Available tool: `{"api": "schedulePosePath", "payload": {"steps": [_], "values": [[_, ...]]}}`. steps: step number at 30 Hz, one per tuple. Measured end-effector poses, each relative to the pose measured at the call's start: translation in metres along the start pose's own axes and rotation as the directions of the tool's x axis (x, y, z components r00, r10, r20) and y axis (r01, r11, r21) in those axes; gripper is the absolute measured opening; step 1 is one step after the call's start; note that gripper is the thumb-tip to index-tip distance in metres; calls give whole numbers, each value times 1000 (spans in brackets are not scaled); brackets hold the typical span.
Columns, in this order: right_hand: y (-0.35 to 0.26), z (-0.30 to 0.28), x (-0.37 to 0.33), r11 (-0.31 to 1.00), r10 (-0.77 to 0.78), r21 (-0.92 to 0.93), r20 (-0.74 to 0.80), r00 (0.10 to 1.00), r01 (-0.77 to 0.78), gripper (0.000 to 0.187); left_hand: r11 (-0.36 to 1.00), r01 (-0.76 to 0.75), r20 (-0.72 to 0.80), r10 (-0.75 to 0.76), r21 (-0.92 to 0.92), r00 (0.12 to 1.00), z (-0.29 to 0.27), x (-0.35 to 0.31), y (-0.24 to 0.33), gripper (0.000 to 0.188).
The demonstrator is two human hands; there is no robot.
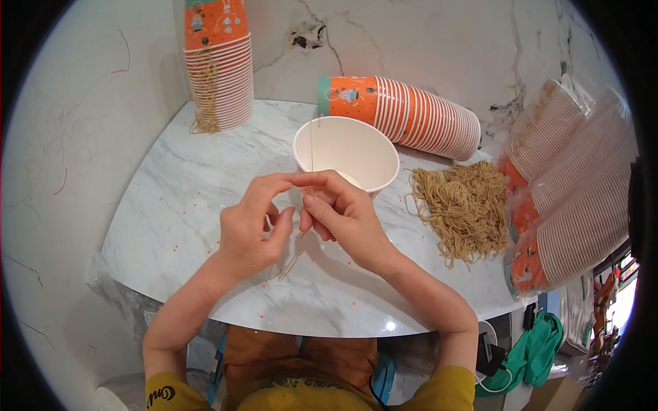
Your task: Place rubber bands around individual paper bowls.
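My right hand (pixel 339 216) is closed in a pinch, thumb against fingers, on a thin tan string (pixel 291 266) whose loose end hangs below toward the tabletop. My left hand (pixel 255 222) meets it; the left index fingertip touches the right index finger, while the left thumb stands apart. Just beyond both hands, a white-lined paper bucket (pixel 356 147) stands with its mouth tilted toward me. A fine strand runs down its inside from a small bit of metal at the far rim. My fingers hide the near side of the bucket.
A marble-patterned table (pixel 171 205) curves around me. At the back left rises a stack of orange buckets (pixel 219 75) with strings attached; another stack (pixel 411 113) lies on its side. Right of centre is a tan string pile (pixel 462 209), beside plastic-wrapped bucket stacks (pixel 576 205).
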State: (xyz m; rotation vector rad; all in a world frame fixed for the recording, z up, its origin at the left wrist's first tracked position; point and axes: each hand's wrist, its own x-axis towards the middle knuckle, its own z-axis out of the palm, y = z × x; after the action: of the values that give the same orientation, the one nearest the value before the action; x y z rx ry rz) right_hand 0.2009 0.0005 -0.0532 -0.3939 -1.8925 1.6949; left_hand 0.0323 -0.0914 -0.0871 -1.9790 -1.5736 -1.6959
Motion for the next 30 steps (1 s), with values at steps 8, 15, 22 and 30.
{"api": "schedulePosePath", "payload": {"steps": [8,15,22,30], "values": [[-43,-23,-4,958,23,285,-45,999,-9,40,996,-84,38,83,25,996,2,-3,-7,38],[-46,-96,8,944,-170,211,-349,922,255,24,943,-327,176,312,63,934,21,25,18,44],[-28,-126,13,895,-43,392,-399,916,212,19,940,-294,213,256,171,943,32,39,-5,36],[-26,-84,13,943,111,332,-287,951,-10,20,985,-86,9,86,152,996,-3,44,-20,22]]}}
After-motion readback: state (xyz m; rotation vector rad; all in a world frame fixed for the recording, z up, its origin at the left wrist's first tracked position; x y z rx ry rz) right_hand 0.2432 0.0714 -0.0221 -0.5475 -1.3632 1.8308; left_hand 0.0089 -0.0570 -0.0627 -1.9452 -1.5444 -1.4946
